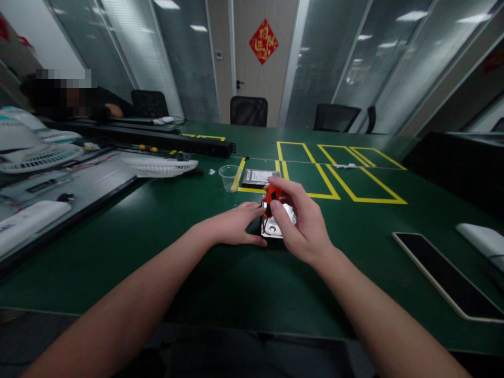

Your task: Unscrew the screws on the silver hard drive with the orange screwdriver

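Observation:
A silver hard drive (272, 228) lies on the green table (205, 273) in front of me. My left hand (236, 224) rests on the table with its fingers spread along the drive's left side, touching it. My right hand (301, 220) is closed round an orange-handled screwdriver (271, 196), held upright over the drive's top. The tool's tip is hidden behind my fingers. A second hard drive (258, 177) lies farther back beside yellow tape lines.
A clear plastic cup (229, 177) stands left of the far drive. White fan grilles (159, 166) and a long black power strip (157, 139) lie at the left. A tablet (444, 274) lies at the right. A person sits at the far left. Chairs line the far edge.

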### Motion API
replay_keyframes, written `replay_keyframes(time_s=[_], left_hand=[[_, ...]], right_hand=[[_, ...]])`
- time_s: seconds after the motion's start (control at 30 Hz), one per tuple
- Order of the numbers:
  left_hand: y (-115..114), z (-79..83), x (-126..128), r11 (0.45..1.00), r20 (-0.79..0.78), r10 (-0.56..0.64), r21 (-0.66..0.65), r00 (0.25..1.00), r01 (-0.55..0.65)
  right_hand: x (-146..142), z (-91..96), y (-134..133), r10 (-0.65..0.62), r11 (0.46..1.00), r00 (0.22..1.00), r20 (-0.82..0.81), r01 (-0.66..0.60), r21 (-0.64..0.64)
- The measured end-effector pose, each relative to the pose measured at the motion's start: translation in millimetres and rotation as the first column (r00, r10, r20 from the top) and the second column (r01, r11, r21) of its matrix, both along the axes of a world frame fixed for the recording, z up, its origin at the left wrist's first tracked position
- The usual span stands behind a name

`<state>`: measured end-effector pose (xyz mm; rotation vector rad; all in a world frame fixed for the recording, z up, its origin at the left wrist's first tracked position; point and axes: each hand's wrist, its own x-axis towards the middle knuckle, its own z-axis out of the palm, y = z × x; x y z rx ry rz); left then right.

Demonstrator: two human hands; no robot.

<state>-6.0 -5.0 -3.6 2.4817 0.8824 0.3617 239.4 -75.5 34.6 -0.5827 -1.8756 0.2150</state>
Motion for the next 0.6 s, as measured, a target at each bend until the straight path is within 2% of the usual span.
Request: replay_keyframes(time_s=[0.2, 0.6], left_hand=[[1.8, -1.3, -0.2, 1.000, -0.014, 0.006, 0.014, 1.000, -0.006], [2.4, -2.6, -1.3, 1.000, 0.012, -0.020, 0.014, 1.000, 0.019]], right_hand=[[1.6, -5.1, -0.2, 0.022, 0.995, 1.000, -0.014, -0.023, -0.098], [-0.7, 2.2, 0.6, -0.032, 0.999, 0.999, 0.021, 0.032, 0.003]])
